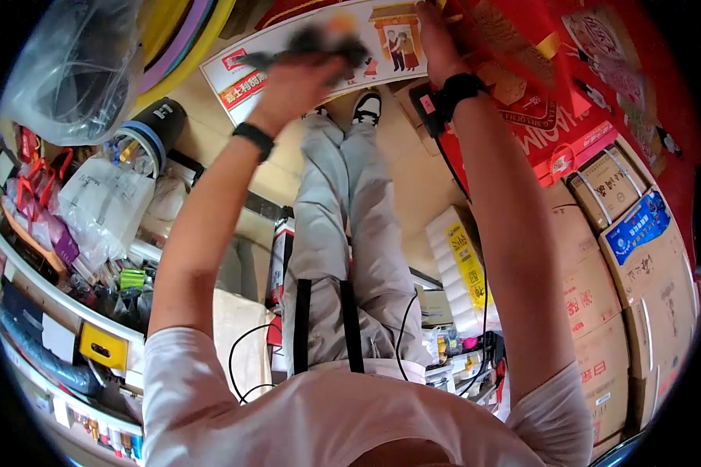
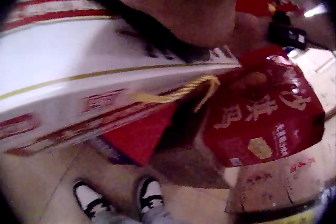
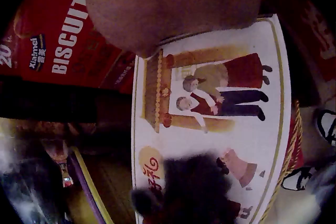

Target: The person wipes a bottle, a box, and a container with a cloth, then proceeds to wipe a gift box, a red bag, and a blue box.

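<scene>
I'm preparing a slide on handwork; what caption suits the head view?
Left hand with a dark cloth over a white, illustrated rectangular box, right hand at its edge.

The head view is fairly bright, bowed and black-rimmed at its edges. On the white box point(image 1: 380, 48), a dark cloth point(image 1: 331, 45) smears into blur; left of the box, a plastic bag point(image 1: 70, 70) catches glare. Both wrist views are dimmer and soft.

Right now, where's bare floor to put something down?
Bare floor shows between the grey trousers and the white packs, and between the trousers and the dark bucket. Crowded: the left shelf and the white box, where the left hand works.
</scene>
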{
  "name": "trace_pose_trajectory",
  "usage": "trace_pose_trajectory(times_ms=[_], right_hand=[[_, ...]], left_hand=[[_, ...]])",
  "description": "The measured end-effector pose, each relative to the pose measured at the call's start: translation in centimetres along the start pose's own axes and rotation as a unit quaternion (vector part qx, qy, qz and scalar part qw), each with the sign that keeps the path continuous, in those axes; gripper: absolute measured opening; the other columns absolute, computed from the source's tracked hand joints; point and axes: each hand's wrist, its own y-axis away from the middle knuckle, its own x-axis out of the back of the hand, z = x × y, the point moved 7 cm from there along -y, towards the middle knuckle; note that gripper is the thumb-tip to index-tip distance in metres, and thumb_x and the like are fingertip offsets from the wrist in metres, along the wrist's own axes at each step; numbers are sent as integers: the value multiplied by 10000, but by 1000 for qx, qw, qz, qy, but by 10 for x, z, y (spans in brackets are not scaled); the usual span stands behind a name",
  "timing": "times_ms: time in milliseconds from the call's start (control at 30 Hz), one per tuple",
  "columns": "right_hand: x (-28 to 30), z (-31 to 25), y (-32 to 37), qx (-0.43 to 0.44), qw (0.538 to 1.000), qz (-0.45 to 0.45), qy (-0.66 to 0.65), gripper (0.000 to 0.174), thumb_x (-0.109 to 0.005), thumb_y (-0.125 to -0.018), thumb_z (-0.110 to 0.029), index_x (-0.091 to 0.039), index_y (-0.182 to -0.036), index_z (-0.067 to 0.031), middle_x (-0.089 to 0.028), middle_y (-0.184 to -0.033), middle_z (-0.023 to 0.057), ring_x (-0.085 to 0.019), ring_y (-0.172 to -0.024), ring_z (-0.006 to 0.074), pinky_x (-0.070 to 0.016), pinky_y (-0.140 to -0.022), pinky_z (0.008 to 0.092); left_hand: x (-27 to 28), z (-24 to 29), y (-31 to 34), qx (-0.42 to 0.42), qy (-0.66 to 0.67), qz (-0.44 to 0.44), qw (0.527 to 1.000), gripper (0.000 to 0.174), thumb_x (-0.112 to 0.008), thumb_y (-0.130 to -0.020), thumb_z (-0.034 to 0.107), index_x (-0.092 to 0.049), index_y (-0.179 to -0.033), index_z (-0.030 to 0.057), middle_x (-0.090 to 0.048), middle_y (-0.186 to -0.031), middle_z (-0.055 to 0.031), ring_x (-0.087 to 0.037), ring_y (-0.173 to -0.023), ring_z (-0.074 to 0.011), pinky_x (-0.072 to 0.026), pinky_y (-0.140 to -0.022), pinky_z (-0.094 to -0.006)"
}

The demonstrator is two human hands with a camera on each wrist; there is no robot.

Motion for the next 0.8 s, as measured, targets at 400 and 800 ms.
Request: trace_pose_trajectory(times_ms=[400, 800], right_hand=[[-3, 2, -26, 74, 990, -78, -90, 617, -400, -1058, -478, -291, -1570, -151, -352, -1564, 76, -386, -1397, 248, -360, -1091, 396], [-2, 6, -34, 174, 976, -123, 32, 630, -284, -1075, -464, -266, -1567, -72, -282, -1619, 81, -295, -1463, 232, -250, -1164, 313]], left_hand=[[-28, 52, -103, 175, -91, 109, 974, 387, -708, -817, 276, -601, -1186, 229, -678, -997, -104, -684, -826, -332, -549, -638, -461], [44, -67, 99, 372, -45, 174, 911, 342, -733, -810, 271, -644, -1076, 74, -695, -907, -155, -670, -805, -397, -536, -689, -464]])
